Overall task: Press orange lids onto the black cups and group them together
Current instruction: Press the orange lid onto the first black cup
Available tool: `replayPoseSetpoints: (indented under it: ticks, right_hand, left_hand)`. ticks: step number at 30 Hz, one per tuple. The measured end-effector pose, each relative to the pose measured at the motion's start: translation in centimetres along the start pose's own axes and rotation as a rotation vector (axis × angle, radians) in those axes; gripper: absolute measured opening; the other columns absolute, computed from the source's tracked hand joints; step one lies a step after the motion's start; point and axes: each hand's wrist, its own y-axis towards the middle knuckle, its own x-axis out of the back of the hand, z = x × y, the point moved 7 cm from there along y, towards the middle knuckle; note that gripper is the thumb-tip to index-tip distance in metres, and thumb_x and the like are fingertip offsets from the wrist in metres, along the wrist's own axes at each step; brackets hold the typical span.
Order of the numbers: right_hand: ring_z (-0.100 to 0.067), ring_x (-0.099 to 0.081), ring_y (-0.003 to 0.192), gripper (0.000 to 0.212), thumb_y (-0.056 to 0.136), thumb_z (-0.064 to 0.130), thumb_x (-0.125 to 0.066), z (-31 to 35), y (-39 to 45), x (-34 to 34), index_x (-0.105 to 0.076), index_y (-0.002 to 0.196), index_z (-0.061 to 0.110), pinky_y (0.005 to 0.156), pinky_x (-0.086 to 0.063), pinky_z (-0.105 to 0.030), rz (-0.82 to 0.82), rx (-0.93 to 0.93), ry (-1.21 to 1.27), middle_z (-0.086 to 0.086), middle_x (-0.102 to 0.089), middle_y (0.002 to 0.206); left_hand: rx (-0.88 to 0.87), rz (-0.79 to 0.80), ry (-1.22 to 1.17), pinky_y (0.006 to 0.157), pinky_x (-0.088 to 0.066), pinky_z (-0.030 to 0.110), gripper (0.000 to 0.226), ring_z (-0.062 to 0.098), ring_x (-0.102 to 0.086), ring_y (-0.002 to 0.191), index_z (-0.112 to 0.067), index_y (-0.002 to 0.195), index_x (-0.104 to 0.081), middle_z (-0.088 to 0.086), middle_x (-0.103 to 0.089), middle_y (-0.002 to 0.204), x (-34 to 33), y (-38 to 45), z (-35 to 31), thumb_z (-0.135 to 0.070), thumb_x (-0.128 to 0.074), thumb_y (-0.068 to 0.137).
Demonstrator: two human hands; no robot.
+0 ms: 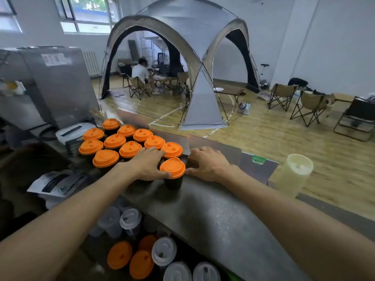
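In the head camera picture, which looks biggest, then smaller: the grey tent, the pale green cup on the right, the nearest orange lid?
1. Grey tent, largest though farthest.
2. Pale green cup.
3. Nearest orange lid, smallest; it sits slightly farther away than the pale cup.

On the bench [213, 216], lidded cups [113, 141] are clustering at the far left; one cup [172, 173] is standing just right of them, between both hands. More lids [140, 264] are lying below the bench's near edge.
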Motion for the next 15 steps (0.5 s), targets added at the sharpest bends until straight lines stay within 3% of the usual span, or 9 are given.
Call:
replayPoseSetpoints:
  ticks: [3, 6, 12, 15]
  right_hand:
    - [-0.029, -0.045, 0.133, 0.076, 0.083, 0.068, -0.062, 0.4, 0.8, -2.7, -0.047, 0.139, 0.019, 0.109, -0.038, -0.050, 0.089, -0.037, 0.015, -0.008, -0.051, 0.144]
    - [-0.030, -0.046, 0.132, 0.077, 0.083, 0.070, -0.060, 0.9, 1.5, -4.7, -0.048, 0.136, 0.016, 0.109, -0.038, -0.050, 0.139, -0.070, 0.027, -0.010, -0.052, 0.142]
    - [-0.031, -0.045, 0.133, 0.079, 0.081, 0.073, -0.059, 1.1, 2.5, -7.1, -0.046, 0.136, 0.018, 0.111, -0.035, -0.051, 0.167, -0.069, 0.061, -0.010, -0.052, 0.143]
    - [-0.031, -0.044, 0.134, 0.079, 0.083, 0.071, -0.060, 1.0, 2.5, -7.3, -0.046, 0.138, 0.017, 0.111, -0.035, -0.051, 0.157, -0.064, 0.078, -0.010, -0.051, 0.144]
  left_hand:
    - [-0.013, 0.160, 0.020, 0.124, -0.009, 0.050, 0.102, 0.027, -0.012, 0.153, -0.023, 0.157, -0.024, 0.004, -0.031, 0.161, -1.7, 0.9, 0.5, -0.072, -0.065, 0.077]
    - [-0.043, 0.210, 0.038, 0.124, -0.002, 0.046, 0.106, 0.025, -0.007, 0.154, -0.025, 0.158, -0.015, 0.003, -0.024, 0.164, -2.7, 1.6, 0.6, -0.069, -0.068, 0.077]
    - [-0.038, 0.174, 0.022, 0.120, -0.025, 0.045, 0.106, 0.028, -0.027, 0.146, -0.029, 0.156, -0.022, 0.005, -0.031, 0.159, -3.9, 3.1, 2.0, -0.069, -0.073, 0.072]
    - [-0.047, 0.149, -0.008, 0.117, -0.030, 0.046, 0.100, 0.027, -0.032, 0.143, -0.031, 0.154, -0.030, 0.004, -0.034, 0.156, -4.4, 3.3, 2.0, -0.068, -0.073, 0.072]
